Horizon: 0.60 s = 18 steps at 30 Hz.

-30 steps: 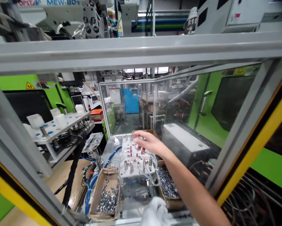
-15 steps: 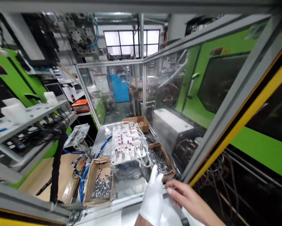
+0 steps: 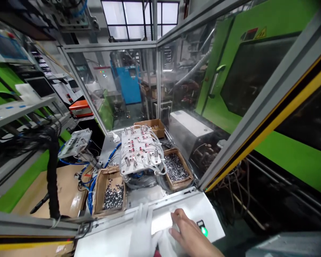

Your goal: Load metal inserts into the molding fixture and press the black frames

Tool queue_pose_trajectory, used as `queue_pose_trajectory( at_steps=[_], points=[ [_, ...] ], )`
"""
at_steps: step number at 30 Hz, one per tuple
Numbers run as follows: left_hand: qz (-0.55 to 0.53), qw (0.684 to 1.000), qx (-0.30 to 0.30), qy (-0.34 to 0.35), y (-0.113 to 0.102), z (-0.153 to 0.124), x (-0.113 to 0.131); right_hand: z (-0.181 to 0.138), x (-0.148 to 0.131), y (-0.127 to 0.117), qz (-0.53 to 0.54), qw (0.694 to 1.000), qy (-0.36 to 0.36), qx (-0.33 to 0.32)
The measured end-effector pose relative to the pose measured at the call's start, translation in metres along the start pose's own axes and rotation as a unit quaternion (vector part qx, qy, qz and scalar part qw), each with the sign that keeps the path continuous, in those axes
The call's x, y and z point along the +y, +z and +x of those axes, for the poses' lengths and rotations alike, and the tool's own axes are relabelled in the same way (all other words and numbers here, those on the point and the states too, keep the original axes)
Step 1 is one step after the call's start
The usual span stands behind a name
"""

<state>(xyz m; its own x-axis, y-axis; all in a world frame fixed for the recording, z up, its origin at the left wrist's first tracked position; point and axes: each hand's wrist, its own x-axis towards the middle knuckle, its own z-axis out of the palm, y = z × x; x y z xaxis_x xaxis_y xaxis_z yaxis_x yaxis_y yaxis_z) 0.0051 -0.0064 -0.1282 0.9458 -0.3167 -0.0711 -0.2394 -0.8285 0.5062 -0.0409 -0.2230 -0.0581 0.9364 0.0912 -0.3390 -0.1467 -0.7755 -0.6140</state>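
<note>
My left hand [image 3: 164,243], in a white fabric glove, is low at the bottom edge, close against my right hand. Its fingers are smeared by motion and partly hidden. A blurred white glove-like shape [image 3: 141,230] reaches up on its left; whether it is a loose glove or part of that hand I cannot tell. My right hand [image 3: 188,232] is bare, with fingers bent and thumb near the index finger, closed at the white glove fabric. Both hands are above the white front panel [image 3: 112,235] of the workstation.
Beyond the panel stands a fixture plate [image 3: 133,167] with metal pins and tubes. Cardboard boxes of small metal parts flank it, left [image 3: 97,200] and right [image 3: 188,180]. A green-lit button [image 3: 204,231] is beside my right hand. A yellow-edged frame post [image 3: 246,142] rises at right.
The view has tilted down and shifted. My hands have come back from beside the right parts box to the white panel, and they are closer together. The green-lit button now shows.
</note>
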Motion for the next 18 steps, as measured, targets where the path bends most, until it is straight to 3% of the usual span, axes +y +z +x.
queue_pose_trajectory(
  at_steps=[9,18],
  points=[
    [0.002,1.0,0.01,-0.007,-0.004,0.002,0.007,-0.001,-0.009,-0.004,-0.042,0.999,0.011,0.012],
    [-0.023,0.999,-0.019,-0.028,-0.002,0.013,0.003,0.002,-0.008,0.002,-0.097,0.995,-0.001,0.013]
  ],
)
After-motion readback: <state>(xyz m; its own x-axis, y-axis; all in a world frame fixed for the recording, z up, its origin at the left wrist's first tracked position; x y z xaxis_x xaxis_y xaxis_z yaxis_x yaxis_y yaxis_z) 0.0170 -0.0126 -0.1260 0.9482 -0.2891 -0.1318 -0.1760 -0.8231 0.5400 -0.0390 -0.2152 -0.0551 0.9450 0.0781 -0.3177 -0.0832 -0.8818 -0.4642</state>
